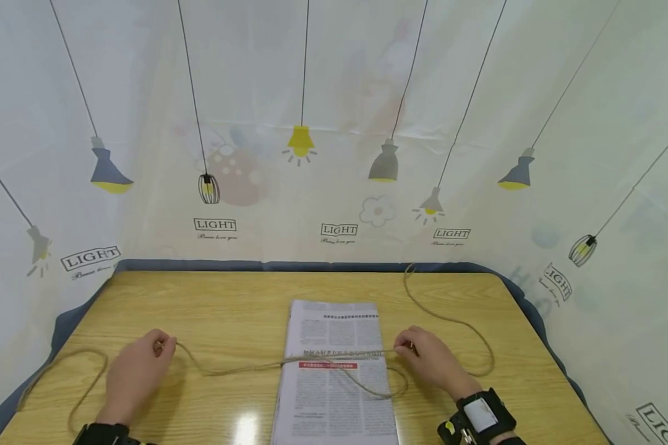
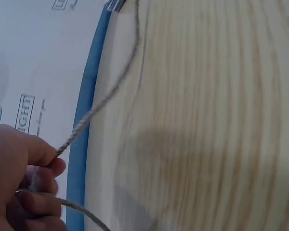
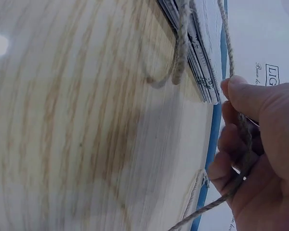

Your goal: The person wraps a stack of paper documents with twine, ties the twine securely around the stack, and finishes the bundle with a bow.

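A tan twine rope (image 1: 239, 370) runs from side to side across a folded stack of newspapers (image 1: 334, 408). My left hand (image 1: 141, 371) pinches one length of it to the left of the stack; in the left wrist view the rope (image 2: 113, 91) passes between thumb and fingers. Beyond the stack's right edge, my right hand (image 1: 428, 358) pinches another length, and its tail crosses the palm in the right wrist view. Over the newspapers' right side lies a loose loop of the rope, curving past the edge.
The wooden table (image 1: 200, 309) has a dark blue border (image 1: 312, 266) along its edge. Rope tails trail to the far left and to the back right. A white curtain (image 1: 256, 93) printed with lamps stands behind.
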A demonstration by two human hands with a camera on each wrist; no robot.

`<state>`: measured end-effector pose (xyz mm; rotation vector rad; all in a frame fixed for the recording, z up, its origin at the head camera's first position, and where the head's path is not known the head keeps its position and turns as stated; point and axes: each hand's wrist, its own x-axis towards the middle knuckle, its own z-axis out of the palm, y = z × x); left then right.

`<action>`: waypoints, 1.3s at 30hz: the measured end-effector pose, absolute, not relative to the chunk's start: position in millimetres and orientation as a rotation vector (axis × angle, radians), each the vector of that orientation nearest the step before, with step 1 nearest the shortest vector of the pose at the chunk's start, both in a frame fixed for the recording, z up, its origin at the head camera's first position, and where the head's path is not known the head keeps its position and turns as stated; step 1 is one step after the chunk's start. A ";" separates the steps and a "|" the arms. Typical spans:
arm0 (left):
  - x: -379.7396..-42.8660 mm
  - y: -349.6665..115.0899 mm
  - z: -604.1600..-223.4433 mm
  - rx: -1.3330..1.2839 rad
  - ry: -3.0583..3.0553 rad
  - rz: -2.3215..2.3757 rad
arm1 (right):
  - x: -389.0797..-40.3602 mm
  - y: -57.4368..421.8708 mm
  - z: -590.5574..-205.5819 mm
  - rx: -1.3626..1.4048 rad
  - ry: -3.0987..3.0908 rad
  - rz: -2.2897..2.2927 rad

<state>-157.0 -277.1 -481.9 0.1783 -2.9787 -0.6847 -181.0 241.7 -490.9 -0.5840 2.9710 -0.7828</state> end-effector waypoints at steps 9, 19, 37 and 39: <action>-154.2 -205.0 -483.7 -0.154 -2.913 -0.644 | -180.7 241.8 -491.3 -0.581 2.900 -0.798; -159.6 -131.5 -506.6 -0.511 -3.047 -0.784 | -177.2 238.4 -490.8 -0.557 2.907 -0.855; -157.3 -188.2 -474.0 -0.042 -2.775 -1.102 | -175.9 243.6 -487.3 -0.495 2.994 -0.971; -155.8 -191.5 -475.3 -0.006 -2.781 -1.109 | -175.0 243.5 -488.7 -0.478 2.998 -0.955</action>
